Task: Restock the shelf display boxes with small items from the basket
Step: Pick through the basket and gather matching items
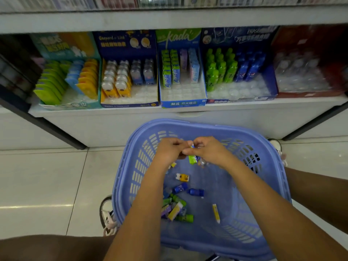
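**Both hands meet over the basket on a green packet**

The person's two hands are held close together above the far end of the blue basket (pixel 188 123), which stands on the tiled floor (pixel 47 176) just in front of the shelf (pixel 188 112). The right hand (pixel 207 150) has its fingers curled and pinches a small green packet (pixel 192 159), which hangs down below the knuckles. The left hand (pixel 169 150) is curled too, and its fingertips touch those of the right hand at the packet's upper end. Whether it also grips the packet, I cannot tell.

Loose stock lies on the basket's floor:
- a yellow bear-shaped item (pixel 182 177)
- two blue items (pixel 196 192) side by side
- a heap of green, purple and yellow packets (pixel 176 209) nearer the person
- a yellow-and-white stick (pixel 216 212), apart to the right

Five display boxes sit in a row on the shelf, each only partly filled:
- a teal box (pixel 67 104) with green, blue and orange packs
- a dark blue box (pixel 130 105) of bear-shaped items
- the "kada" box (pixel 181 103) with green and pale packets at its back
- a blue box (pixel 237 99) of green and blue bottles
- a red box (pixel 308 94) whose contents are too blurred to name

A shoe (pixel 108 213) shows on each side of the basket.
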### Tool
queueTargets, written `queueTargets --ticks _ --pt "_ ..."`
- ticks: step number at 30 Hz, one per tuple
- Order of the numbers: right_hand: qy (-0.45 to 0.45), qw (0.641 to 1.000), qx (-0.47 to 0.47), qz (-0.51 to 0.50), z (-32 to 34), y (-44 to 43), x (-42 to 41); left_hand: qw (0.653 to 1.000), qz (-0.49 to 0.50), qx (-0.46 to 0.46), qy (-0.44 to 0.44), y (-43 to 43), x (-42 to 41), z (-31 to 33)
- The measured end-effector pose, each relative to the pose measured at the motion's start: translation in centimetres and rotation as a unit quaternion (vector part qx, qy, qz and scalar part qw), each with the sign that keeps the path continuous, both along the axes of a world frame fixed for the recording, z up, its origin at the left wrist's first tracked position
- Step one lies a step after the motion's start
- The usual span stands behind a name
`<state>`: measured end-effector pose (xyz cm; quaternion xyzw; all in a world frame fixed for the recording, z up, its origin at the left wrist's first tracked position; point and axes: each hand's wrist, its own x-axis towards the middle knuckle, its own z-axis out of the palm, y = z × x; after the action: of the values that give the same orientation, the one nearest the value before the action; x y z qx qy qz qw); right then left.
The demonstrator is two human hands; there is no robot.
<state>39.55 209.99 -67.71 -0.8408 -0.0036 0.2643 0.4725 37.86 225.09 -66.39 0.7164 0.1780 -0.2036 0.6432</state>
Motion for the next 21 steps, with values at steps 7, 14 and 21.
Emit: queueTargets --ticks 7,14,21 --pt "0.171 0.872 0.319 -0.330 3.9 1.6 0.7 0.981 0.085 -0.173 -0.008 2.1 0.7 3.3" --pt "0.095 0.946 0.273 -0.149 7.2 0.8 0.1 0.997 0.017 -0.071 -0.010 2.6 0.6 5.1" --pt "-0.099 0.990 0.094 0.022 10.9 1.6 0.1 0.981 0.004 -0.063 -0.182 3.1 1.1 7.3"
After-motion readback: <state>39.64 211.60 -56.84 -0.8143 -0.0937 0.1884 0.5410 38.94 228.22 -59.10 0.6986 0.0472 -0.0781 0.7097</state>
